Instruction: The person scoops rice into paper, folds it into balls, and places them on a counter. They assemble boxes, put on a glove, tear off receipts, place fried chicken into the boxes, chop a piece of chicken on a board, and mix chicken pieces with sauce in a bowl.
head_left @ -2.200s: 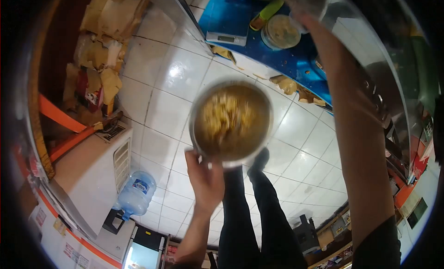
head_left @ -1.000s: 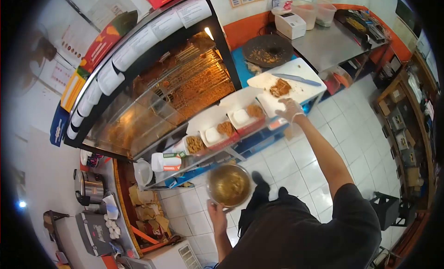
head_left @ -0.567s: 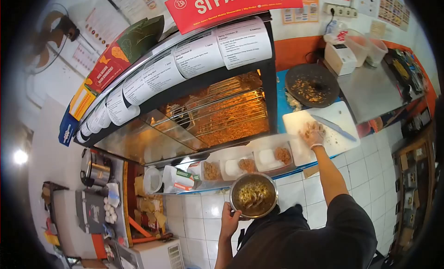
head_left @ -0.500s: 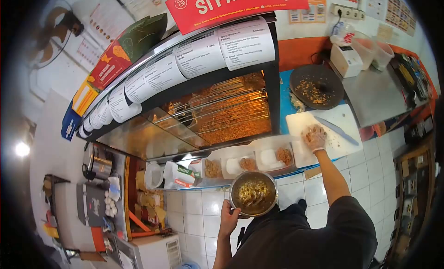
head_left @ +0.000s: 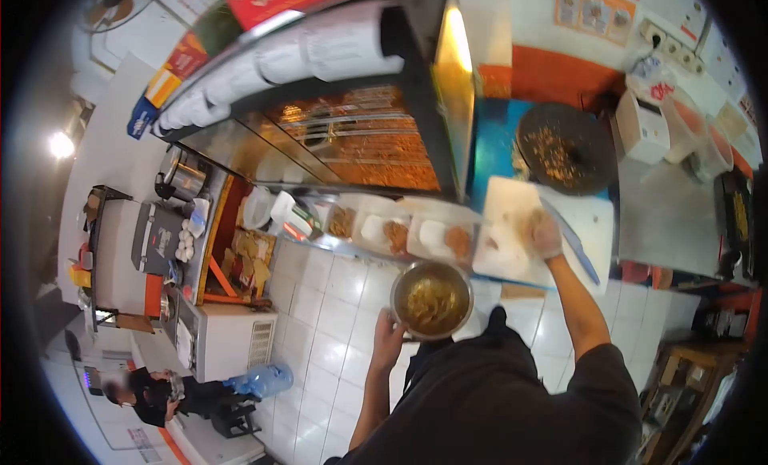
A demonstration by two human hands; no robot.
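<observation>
My left hand (head_left: 390, 331) grips the rim of a round metal bowl (head_left: 433, 299) that holds a greenish-brown oily mixture. My right hand (head_left: 542, 233), in a thin clear glove, is on the white cutting board (head_left: 510, 261); its fingers are blurred, and whether they hold anything cannot be made out. A blue-grey knife (head_left: 573, 245) lies on the board just right of that hand. Behind the board stands a dark stone mortar (head_left: 565, 147) with brown crumbs in it. Left of the board, open trays (head_left: 436, 236) hold white rice and brown fried pieces.
A lit glass food cabinet (head_left: 344, 133) stands behind the trays. At the right is a steel counter (head_left: 670, 225) with a white box (head_left: 642, 127) and plastic tubs. A person (head_left: 168, 393) sits at the lower left near a blue water bottle (head_left: 268, 380).
The view has turned, bringing the seated person and water bottle into sight. My left hand still holds the bowl, and my right hand remains over the board near the knife.
</observation>
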